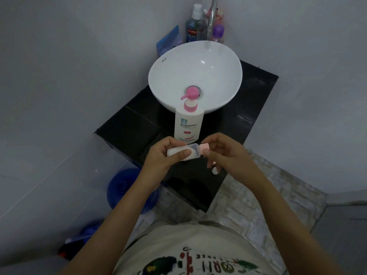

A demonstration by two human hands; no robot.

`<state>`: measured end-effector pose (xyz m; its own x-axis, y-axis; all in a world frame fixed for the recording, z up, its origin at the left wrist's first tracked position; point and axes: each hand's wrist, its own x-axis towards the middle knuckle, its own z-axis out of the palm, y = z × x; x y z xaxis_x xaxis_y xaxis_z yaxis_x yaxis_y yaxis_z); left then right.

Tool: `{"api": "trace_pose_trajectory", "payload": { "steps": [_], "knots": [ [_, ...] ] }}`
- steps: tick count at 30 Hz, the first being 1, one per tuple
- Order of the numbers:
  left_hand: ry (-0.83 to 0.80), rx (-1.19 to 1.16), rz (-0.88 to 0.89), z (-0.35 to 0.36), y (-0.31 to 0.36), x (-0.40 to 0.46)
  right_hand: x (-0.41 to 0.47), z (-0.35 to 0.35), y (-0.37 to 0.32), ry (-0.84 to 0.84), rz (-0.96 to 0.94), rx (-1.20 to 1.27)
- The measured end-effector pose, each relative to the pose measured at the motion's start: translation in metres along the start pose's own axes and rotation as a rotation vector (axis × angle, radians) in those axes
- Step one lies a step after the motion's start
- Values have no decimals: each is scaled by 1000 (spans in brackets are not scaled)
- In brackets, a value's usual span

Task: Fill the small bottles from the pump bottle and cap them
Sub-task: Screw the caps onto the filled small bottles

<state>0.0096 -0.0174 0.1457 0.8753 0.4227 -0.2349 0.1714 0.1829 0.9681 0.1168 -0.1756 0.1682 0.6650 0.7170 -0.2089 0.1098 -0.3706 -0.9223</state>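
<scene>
The left hand grips a small bottle lying sideways above the black counter, neck pointing right. There the right hand pinches its pink cap. The pump bottle stands just behind.

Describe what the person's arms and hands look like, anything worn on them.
Both forearms are bare up to the frame edge: no sleeves in view, no gloves, no watch, bracelet or ring that I can make out. The left hand and right hand have short, unpainted nails. Below the arms is a cream T-shirt with a multicoloured print.
</scene>
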Motion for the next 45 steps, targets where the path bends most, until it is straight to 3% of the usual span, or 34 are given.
{"api": "trace_pose_trajectory", "payload": {
  "steps": [3, 8, 12, 18, 33, 37, 41, 45],
  "knots": [
    [-1, 5, -10, 1, 0, -2, 1, 4, 0, 60, 69, -72],
    [-4, -5, -7, 1, -2, -3, -3, 6, 0, 37, -18, 46],
    [1, 1, -15, 0, -3, -5, -3, 9, -1, 106, 45, -29],
    [15, 17, 5, 0, -2, -7, -9, 8, 1, 50, -25, 60],
    [-5, 63, 77, 1, -5, -5, -6, 15, 2, 217, 94, 210],
    [-46, 152, 100, 1, -9, 3, -6, 6, 0, 276, -38, 65],
    [82, 359, 151, -11, -23, 16, 5, -10, 4, 351, -139, -332],
    [110, 650, 239, -20, -37, 31, 31, -8, 25, 249, -104, -640]
  ]
}}
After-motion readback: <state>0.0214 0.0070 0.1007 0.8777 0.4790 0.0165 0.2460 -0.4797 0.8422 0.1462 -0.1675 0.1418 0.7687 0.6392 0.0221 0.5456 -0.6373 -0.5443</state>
